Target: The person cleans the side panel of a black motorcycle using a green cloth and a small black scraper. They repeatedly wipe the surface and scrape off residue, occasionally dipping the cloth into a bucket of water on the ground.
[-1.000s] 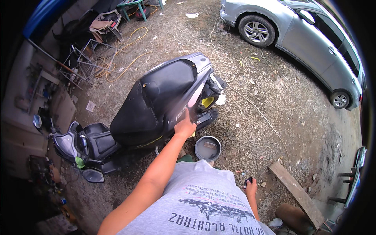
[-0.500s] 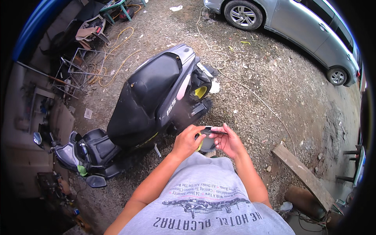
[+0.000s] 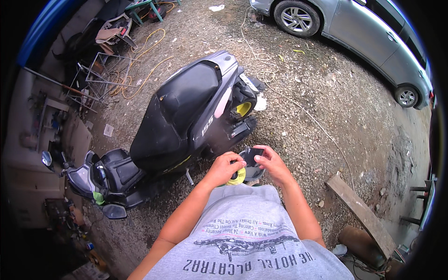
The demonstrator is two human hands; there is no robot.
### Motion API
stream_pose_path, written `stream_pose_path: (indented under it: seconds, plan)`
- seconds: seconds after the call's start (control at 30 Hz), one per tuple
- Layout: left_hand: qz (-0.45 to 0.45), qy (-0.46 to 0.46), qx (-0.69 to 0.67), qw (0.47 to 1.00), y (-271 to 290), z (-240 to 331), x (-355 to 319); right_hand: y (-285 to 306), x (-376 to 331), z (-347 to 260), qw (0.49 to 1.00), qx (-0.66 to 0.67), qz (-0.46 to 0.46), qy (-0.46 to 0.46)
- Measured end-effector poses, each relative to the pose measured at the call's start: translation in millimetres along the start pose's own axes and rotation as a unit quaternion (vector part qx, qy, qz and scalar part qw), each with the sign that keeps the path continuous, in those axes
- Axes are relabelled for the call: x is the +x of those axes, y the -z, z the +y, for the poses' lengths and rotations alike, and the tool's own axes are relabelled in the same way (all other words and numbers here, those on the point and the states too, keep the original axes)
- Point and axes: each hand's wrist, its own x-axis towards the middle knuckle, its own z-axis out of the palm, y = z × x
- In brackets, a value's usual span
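- Nearest is the grey printed shirt of the person, with a bare forearm reaching forward on either side.
- The left hand is half curled, thumb and forefinger drawn together; a yellow item shows just under its fingertips, and I cannot tell whether the hand grips it.
- The right hand pinches a dark flat piece between thumb and fingers, holding it out in front of the shirt, with the basin behind it in view.
- That round grey basin is partly covered by the hands and the piece; a greyish inside shows, but what it holds cannot be made out.
- To the left, near the hands, a black and grey scooter stands on gravel, with a green cloth near its handlebar.
- To the right, a wooden plank lies slanting by a brown cylinder; whatever is inside the cylinder is hidden.
- Farther left, a yellow hose curls beside a thin metal frame.
- Beyond the frame, a pale chair carries a pinkish-tan cloth, with a green table near it.
- At the far right, a silver car is parked.
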Motion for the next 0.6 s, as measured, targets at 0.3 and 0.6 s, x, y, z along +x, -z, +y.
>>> stream_pose_path:
  seconds: [0.3, 0.6]
  plan:
    - [-0.012, 0.140, -0.391, 0.910, -10, 2, 17, 4, 5, 10, 0.957, 0.283, 0.057, 0.010]
    - [-0.082, 0.148, -0.489, 0.856, -7, 3, 8, -41, 10, 2, 0.949, 0.314, 0.023, -0.032]
